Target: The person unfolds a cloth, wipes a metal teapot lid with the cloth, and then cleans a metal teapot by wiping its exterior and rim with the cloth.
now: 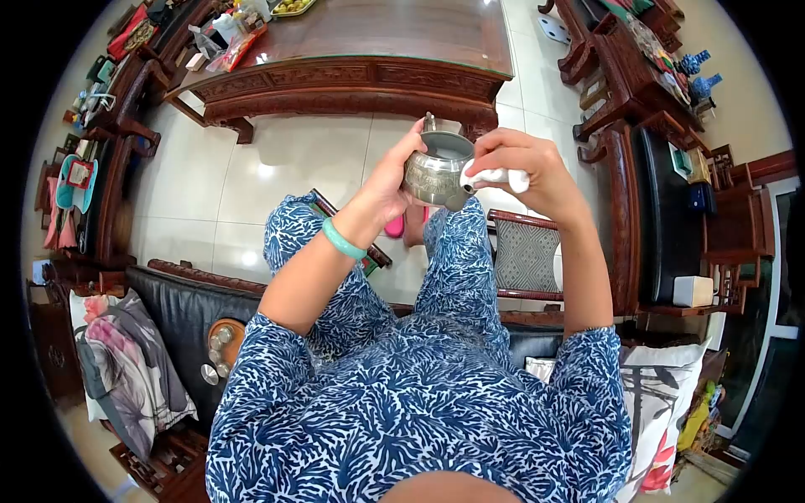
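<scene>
My left hand point(392, 174), with a jade-green bangle at the wrist, grips the side of a silver-coloured metal teapot point(433, 178). The pot has an engraved band round its body and its top is uncovered, so the grey inside shows. My right hand point(527, 163) has its fingers closed on a white cloth point(513, 178), pressed to the pot's right side near the rim. Both hands hold these things above my knees. Part of the pot's far side is hidden by my fingers.
Ahead stands a carved wooden table point(369, 80) with a glass top. A round wooden tray point(226, 335) with small metal cups lies on the black sofa point(189, 302) at my left. A patterned stool point(526, 256) is by my right knee, and a cushion point(658, 394) lies right.
</scene>
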### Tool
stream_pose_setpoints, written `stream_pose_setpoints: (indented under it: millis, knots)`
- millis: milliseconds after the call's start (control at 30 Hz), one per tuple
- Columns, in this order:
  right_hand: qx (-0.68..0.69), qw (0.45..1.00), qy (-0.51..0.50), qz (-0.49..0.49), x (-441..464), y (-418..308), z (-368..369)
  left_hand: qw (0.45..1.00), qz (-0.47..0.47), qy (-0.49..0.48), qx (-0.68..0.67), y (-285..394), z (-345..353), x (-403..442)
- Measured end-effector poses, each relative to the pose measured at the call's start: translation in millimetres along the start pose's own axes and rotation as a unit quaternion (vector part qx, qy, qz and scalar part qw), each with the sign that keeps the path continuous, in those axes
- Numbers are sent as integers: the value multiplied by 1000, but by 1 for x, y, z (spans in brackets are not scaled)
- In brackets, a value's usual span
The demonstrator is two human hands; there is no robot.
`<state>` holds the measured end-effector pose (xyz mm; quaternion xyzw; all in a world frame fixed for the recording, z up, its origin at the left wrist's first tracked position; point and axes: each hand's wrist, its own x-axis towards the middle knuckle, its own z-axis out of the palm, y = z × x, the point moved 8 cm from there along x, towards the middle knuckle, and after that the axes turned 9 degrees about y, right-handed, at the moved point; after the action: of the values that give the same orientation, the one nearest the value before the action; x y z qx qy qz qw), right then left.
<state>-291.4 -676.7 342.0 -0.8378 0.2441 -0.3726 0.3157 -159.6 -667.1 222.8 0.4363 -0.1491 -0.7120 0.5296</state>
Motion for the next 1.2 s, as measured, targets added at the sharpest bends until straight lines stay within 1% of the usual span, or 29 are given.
stream_pose_setpoints:
  millis: [33,100,133,233,300,367,400,433,500,567,633,667,700,733,767,833,867,900,967,1033,1100,1133,1167,1200]
  knots:
    - [0,1000,-2,0,0,1,2,1000,0,1,-2,1,0,0]
    - [-24,997,25,-73,-1,-10,3,1000,3,-8,-4,2,2,-3]
    - [-5,996,29,-86,1,-16,7,1000,1,-9,-4,-1,2,0]
    - [-22,994,45,-97,2,-21,20,1000,4,-27,-5,-5,5,2]
    - [-18,994,67,-90,-4,-13,16,1000,-4,-12,-28,-1,8,-4]
    - [-27,982,175,-71,-14,-6,1,998,-7,-28,-49,1,8,-4]
    - [-28,975,210,-69,-19,-5,-2,996,-12,-44,-80,1,8,-2]
    - [-29,974,213,-71,-23,-4,3,992,-19,-60,-111,0,7,0]
    - [16,953,301,-32,-35,1,5,992,-15,-70,-103,-1,6,1]
    - [-4,936,351,-29,-44,-11,11,989,28,-91,-113,4,7,1]
    - [-4,926,376,-10,-46,-15,10,990,32,-96,-102,6,8,-3]
    - [-3,924,382,-9,-44,-12,7,988,53,-114,-90,10,11,-6]
    - [13,918,396,17,-39,-2,2,985,74,-134,-79,13,14,-9]
    - [29,912,408,43,-37,7,-3,989,77,-113,-63,15,15,-13]
    - [28,910,411,42,-36,8,-4,989,76,-115,-60,16,17,-16]
    - [103,910,394,79,-31,20,-1,978,120,-171,-25,25,29,-26]
    - [63,916,394,54,-33,15,2,989,107,-101,-10,24,23,-24]
    - [64,915,395,53,-37,9,5,989,108,-102,-8,25,20,-22]
    - [0,915,402,16,-48,-21,16,989,92,-114,6,22,11,-15]
    - [-10,914,404,8,-52,-24,19,988,100,-115,16,21,8,-13]
    - [39,917,397,25,-51,-10,16,987,103,-121,27,21,9,-14]
    - [54,918,389,55,-46,-1,13,984,106,-136,40,22,13,-19]
    - [53,916,393,59,-41,7,9,981,109,-152,54,22,17,-23]
    - [117,919,363,97,-32,23,13,981,105,-155,57,18,17,-21]
